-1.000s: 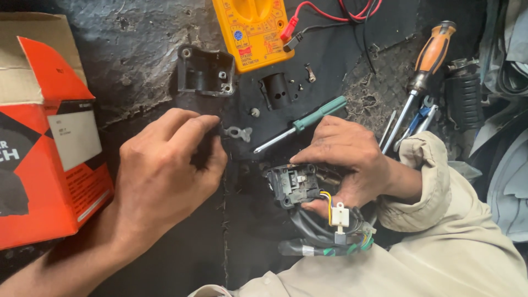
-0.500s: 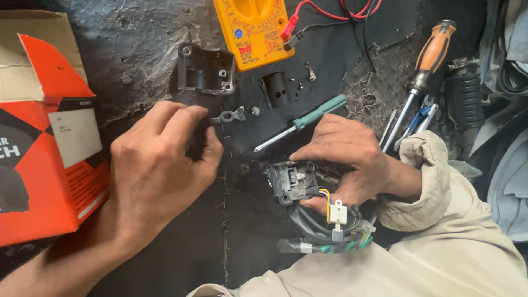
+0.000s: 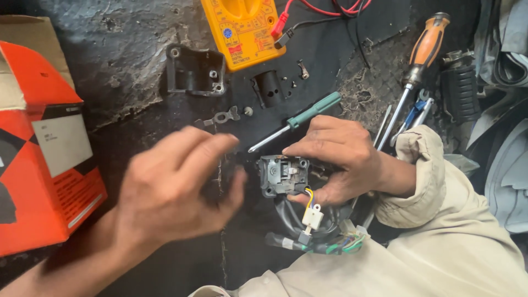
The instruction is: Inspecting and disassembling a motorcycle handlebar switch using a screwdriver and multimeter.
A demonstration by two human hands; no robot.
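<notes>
Two hands (image 3: 176,192), two screwdrivers (image 3: 300,118), one yellow multimeter (image 3: 242,27), one orange box (image 3: 38,148), one switch housing (image 3: 283,175)

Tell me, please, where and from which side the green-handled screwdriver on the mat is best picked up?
Probably by the green handle of the screwdriver, from above and the far side: the handle lies bare on the dark mat, while the shaft tip runs toward the right hand holding the switch housing.

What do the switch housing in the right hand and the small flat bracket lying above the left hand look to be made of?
The switch housing in the right hand looks like moulded black plastic: matte, with sharp-edged ribs and slots. The small flat bracket looks like stamped metal, probably plated steel: thin, grey, faintly shiny, with punched holes. The left hand is blurred and touches neither.
</notes>
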